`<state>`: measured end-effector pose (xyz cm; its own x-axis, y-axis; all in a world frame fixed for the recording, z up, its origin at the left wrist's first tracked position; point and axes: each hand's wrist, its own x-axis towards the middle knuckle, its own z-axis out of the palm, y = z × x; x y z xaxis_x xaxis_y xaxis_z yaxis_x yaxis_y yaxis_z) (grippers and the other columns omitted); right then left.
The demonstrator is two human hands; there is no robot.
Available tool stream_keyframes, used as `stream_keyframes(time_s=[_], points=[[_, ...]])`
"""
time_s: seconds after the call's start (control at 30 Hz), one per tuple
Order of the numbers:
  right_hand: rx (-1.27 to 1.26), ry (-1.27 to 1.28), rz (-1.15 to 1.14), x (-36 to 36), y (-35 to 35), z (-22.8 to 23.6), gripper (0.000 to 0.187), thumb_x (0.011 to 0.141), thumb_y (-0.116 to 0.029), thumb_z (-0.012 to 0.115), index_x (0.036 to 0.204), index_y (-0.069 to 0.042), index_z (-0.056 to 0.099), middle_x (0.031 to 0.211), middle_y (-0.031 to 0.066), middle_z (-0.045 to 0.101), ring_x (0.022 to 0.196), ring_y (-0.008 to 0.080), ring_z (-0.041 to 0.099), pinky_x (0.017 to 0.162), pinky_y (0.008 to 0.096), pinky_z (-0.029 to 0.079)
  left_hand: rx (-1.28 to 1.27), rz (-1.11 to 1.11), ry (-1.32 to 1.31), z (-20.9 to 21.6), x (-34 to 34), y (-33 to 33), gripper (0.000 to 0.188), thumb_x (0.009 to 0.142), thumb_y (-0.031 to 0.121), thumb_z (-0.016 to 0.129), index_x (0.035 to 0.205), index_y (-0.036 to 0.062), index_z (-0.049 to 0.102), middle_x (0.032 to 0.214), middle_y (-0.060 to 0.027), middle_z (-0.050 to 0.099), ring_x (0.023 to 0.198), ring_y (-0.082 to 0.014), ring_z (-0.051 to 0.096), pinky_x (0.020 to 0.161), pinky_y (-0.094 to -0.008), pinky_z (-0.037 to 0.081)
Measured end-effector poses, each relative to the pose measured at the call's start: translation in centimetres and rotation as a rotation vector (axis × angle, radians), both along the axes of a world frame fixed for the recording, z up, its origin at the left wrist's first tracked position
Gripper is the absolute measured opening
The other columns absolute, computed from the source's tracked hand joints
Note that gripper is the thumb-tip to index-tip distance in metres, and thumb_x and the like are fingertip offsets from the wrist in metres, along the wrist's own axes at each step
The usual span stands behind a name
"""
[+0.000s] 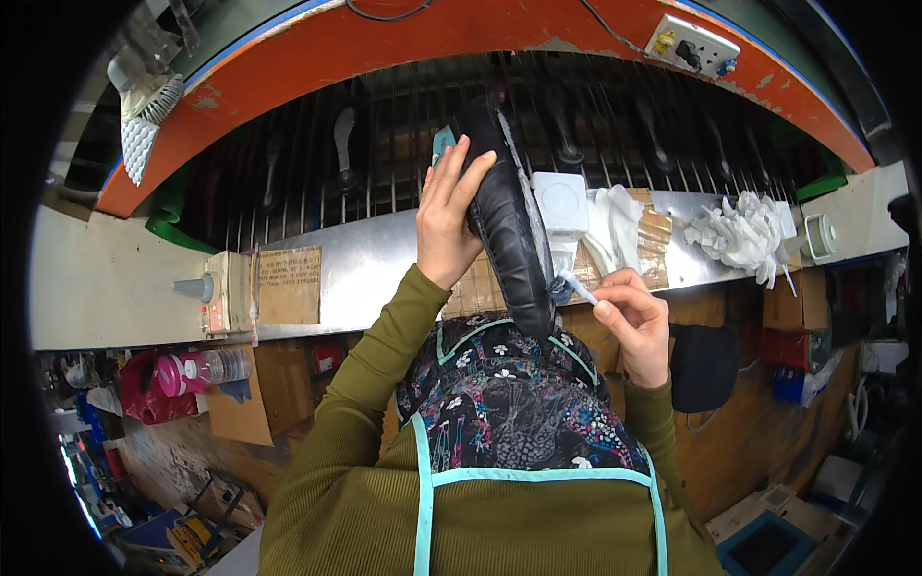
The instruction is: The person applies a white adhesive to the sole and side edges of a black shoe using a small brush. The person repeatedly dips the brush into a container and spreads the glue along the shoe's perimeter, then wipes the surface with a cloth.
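A black shoe (509, 226) is held up in front of the chest, above the edge of the metal counter (365, 264). Its long axis runs nearly vertical in the view, tilted slightly, with one end pointing up toward the wire rack (384, 154) and the other down toward the floral apron (509, 403). The shoe is gripped by the left hand (447, 216), fingers wrapped over its upper end, thumb side against its flank. The right hand (634, 322) is closed around a small white brush-like stick (578, 286), pinched between thumb and fingers, its tip touching the lower edge of the shoe. A white square container (562, 206) is seen on the counter just beside the shoe, with crumpled white cloth (744, 235) further right. A pink bottle (187, 372) is seen below the counter at left.
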<state>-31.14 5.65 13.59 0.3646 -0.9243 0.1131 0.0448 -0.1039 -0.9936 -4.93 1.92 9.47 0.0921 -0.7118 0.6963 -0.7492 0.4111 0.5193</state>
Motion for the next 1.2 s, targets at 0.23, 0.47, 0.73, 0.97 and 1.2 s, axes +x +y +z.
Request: stream_keyframes(time_s=[0.23,0.47,0.73,0.97,1.2], points=[[0.014,0.063,-0.184,1.2,1.9,-0.7,0.013,0.086,-0.004,0.069,0.097,0.003,0.071,0.091,0.0043,0.058,0.081,0.0094,0.056,0.074,0.0222,0.047,0.079,-0.018,0.031,-0.9,-0.4,0.4,0.084,0.061,-0.006,0.077,0.137,0.0198,0.050,0.149,-0.0109,0.040,0.133,-0.0368,0.042,0.110,-0.0514,0.033],[-0.129,0.167,-0.256,2.2,0.4,-0.7,0.014,0.085,-0.005,0.070,0.096,0.001,0.071,0.090,0.0044,0.057,0.078,0.0101,0.056,0.068,0.0219,0.047,0.080,-0.044,-0.007,-1.4,-0.8,0.5,0.085,0.061,-0.006,0.078,0.136,0.0211,0.051,0.148,-0.0095,0.040,0.134,-0.0358,0.041,0.111,-0.0517,0.032],[-0.309,0.241,-0.291,2.3,-0.8,0.4,0.013,0.082,-0.003,0.072,0.094,0.000,0.072,0.089,0.0036,0.056,0.072,0.0083,0.051,0.060,0.0213,0.043,0.076,-0.046,-0.018,-1.0,-0.6,0.2,0.085,0.060,-0.007,0.077,0.136,0.0210,0.051,0.148,-0.0099,0.040,0.135,-0.0356,0.040,0.111,-0.0517,0.032],[-0.249,0.265,-0.172,0.0,0.7,0.7,0.015,0.080,-0.002,0.073,0.094,-0.001,0.073,0.088,0.0038,0.057,0.074,0.0093,0.053,0.062,0.0213,0.043,0.088,-0.027,0.037,-1.3,-0.2,0.0,0.088,0.059,-0.006,0.078,0.138,0.0198,0.048,0.148,-0.0116,0.041,0.133,-0.0358,0.043,0.111,-0.0518,0.032],[-0.168,0.220,-0.224,0.6,2.0,0.3,0.015,0.082,-0.004,0.073,0.096,-0.001,0.073,0.091,0.0046,0.056,0.079,0.0103,0.054,0.063,0.0206,0.044,0.098,-0.016,0.041,-1.6,-0.3,0.1,0.089,0.058,-0.010,0.075,0.138,0.0187,0.048,0.148,-0.0122,0.041,0.133,-0.0353,0.042,0.111,-0.0519,0.032]])
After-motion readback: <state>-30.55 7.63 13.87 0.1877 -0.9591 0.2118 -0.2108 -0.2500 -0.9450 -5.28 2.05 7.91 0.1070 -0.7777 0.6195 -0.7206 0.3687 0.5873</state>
